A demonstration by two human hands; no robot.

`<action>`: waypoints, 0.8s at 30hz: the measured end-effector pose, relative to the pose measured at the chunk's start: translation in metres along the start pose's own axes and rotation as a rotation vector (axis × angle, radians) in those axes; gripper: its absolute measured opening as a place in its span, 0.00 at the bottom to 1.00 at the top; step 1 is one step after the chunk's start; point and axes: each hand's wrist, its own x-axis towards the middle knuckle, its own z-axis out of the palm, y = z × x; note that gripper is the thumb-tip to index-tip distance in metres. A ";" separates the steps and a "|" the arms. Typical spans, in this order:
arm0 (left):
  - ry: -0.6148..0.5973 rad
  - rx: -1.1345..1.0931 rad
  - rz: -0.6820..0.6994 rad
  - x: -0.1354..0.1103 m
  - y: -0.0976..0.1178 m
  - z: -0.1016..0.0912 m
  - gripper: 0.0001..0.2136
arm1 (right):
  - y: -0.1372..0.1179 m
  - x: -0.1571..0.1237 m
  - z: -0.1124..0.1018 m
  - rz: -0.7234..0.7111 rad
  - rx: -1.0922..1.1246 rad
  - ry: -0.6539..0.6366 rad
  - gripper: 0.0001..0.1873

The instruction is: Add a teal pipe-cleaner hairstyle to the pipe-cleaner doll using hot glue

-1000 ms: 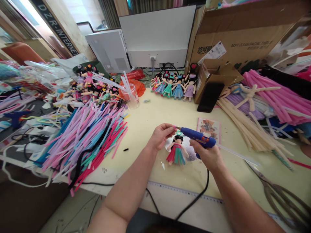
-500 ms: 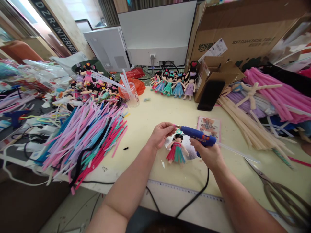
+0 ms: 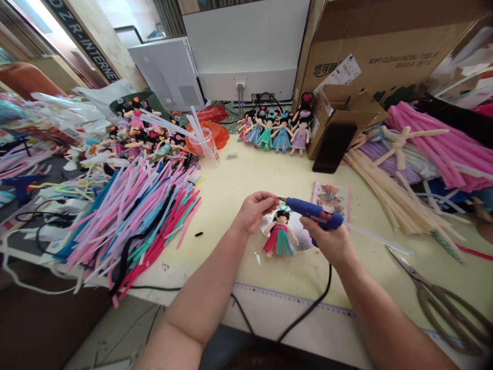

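My right hand (image 3: 327, 239) is wrapped round the grip of a blue hot glue gun (image 3: 310, 209), with a clear glue stick (image 3: 379, 239) poking out of its back end. The gun's nozzle points left and meets the fingertips of my left hand (image 3: 256, 210). Those fingers are pinched on a tiny pink piece (image 3: 276, 198), mostly hidden, whose kind I cannot make out. Just below the nozzle lies a small doll (image 3: 280, 236) with black hair and a red and teal skirt, on a silvery round pad (image 3: 304, 234). A teal ring-like bit shows above its head.
Bundles of coloured pipe cleaners (image 3: 134, 210) cover the left side. Finished dolls (image 3: 273, 131) stand at the back by a phone (image 3: 334, 146). Large scissors (image 3: 435, 298) lie at right, near beige stems (image 3: 393, 200). A ruler (image 3: 288, 298) runs along the front edge; the gun's black cord (image 3: 308, 313) crosses it.
The view has shifted very slightly. My hands, the glue gun and the doll keep nearly the same places, the nozzle still at my left fingertips.
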 end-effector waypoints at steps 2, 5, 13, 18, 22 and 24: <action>0.001 -0.002 0.000 0.000 0.000 0.000 0.13 | -0.002 0.000 0.000 -0.009 0.011 0.000 0.18; 0.000 -0.002 -0.001 0.000 0.000 0.000 0.14 | -0.003 0.000 -0.001 -0.036 0.023 -0.003 0.16; -0.013 0.017 0.005 0.000 -0.001 -0.001 0.13 | 0.002 0.000 -0.001 -0.042 0.015 -0.018 0.18; -0.010 0.007 0.006 0.000 0.000 0.000 0.13 | 0.001 0.000 -0.001 -0.034 0.019 -0.020 0.18; -0.008 0.002 0.005 -0.001 0.001 0.001 0.13 | 0.000 0.000 -0.001 -0.005 0.010 -0.016 0.19; -0.008 0.003 0.004 -0.001 0.001 0.001 0.13 | 0.000 0.000 -0.001 0.002 0.002 -0.012 0.19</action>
